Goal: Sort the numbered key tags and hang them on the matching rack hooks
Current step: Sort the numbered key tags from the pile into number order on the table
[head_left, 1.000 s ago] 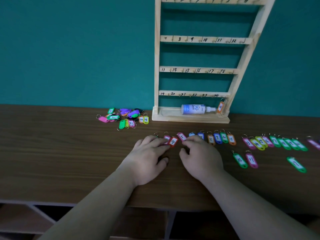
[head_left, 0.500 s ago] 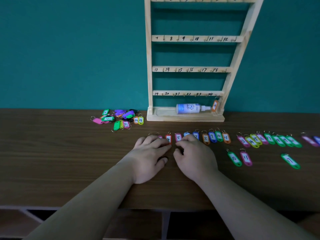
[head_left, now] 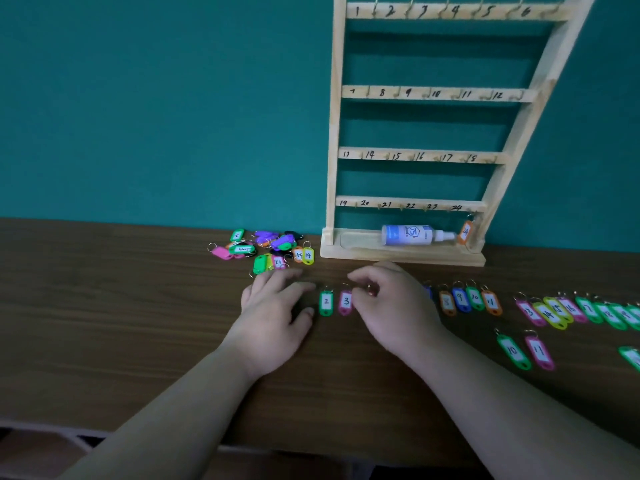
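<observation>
Resting the left hand (head_left: 273,317) flat on the dark wood-grain table (head_left: 121,323), fingers straight and loosely spread, gripping nothing. Curling the right hand (head_left: 391,306) just above the tabletop, thumb and fingertips pinching a small reddish tag (head_left: 369,291), mostly hidden, number unreadable. Framing between both hands two oblong plastic tags lying flat, metal rings pointing away: green tag 2 (head_left: 326,302) just beside the left thumb, pink tag 3 (head_left: 345,301) right against the right fingers. Showing past the right hand a row of sorted tags (head_left: 475,298), glossy, with white paper labels. Showing beyond the left fingertips a loose heap of unsorted tags (head_left: 266,247), near the pale wooden rack (head_left: 334,133), orange tag 24 (head_left: 465,232) hanging under its lowest rail.
</observation>
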